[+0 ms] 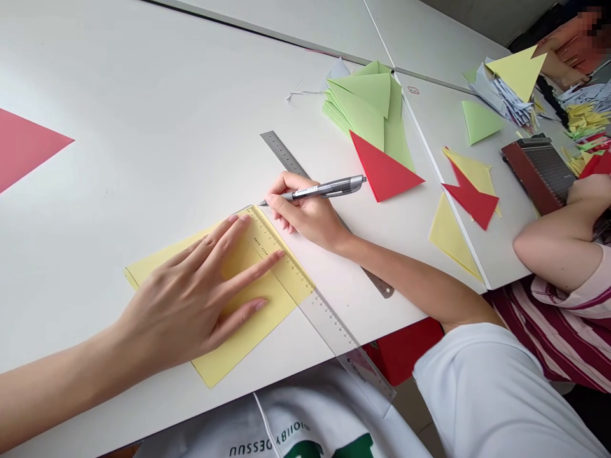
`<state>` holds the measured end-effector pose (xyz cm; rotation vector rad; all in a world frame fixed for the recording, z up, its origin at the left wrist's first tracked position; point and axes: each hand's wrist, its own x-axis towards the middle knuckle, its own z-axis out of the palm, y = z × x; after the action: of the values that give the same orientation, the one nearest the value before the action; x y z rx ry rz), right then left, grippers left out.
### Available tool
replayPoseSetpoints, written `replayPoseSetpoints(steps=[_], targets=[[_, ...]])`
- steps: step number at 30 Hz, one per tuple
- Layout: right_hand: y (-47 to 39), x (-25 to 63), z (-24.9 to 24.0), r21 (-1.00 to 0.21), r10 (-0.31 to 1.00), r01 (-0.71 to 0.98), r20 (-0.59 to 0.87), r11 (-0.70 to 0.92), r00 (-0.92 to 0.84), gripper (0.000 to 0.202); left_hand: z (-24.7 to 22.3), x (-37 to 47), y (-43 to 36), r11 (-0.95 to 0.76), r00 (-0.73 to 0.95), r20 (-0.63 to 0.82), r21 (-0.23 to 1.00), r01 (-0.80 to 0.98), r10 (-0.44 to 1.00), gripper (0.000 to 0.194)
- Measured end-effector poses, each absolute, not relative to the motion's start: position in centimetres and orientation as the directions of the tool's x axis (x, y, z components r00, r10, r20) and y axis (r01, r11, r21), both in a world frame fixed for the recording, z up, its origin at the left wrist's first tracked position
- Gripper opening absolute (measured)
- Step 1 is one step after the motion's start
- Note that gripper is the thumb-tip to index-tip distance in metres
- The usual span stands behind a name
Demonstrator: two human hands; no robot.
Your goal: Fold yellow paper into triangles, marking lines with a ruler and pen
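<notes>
My left hand (195,286) lies with fingers spread, pressing a clear plastic ruler (329,318) onto a yellow sheet of paper (217,366). The ruler runs along the sheet's right edge and sticks out past the table's front edge. In my right hand (310,216) is a grey pen (334,187), gripped near its tip. That tip is at the far corner of the yellow paper, by the ruler's end. A steel ruler (286,152) lies on the table, partly hidden under my right hand and forearm.
A stack of green folded paper (363,102) and a red paper triangle (384,168) lie beyond my right hand. A pink-red triangle (28,149) is at far left. On the right are yellow paper (453,238), a paper trimmer (539,172) and another person's arm (563,235).
</notes>
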<state>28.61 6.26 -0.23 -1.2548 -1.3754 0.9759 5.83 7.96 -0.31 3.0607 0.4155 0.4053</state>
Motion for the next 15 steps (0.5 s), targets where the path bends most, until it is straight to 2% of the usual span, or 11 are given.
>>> replayPoseSetpoints(steps=[8,15], targets=[[6.20,28.58,-0.16,-0.974,0.990,0.190,0.131,0.120,0.043,0.023,-0.34,5.99,8.04,-0.955,0.927,0.229,0.103,0.279,0.296,0.052],[5.86,28.24,-0.17,-0.980,0.994,0.179,0.097,0.087,0.049,0.025,-0.49,5.59,7.90,-0.968,0.921,0.298,0.046,0.247,0.249,0.054]])
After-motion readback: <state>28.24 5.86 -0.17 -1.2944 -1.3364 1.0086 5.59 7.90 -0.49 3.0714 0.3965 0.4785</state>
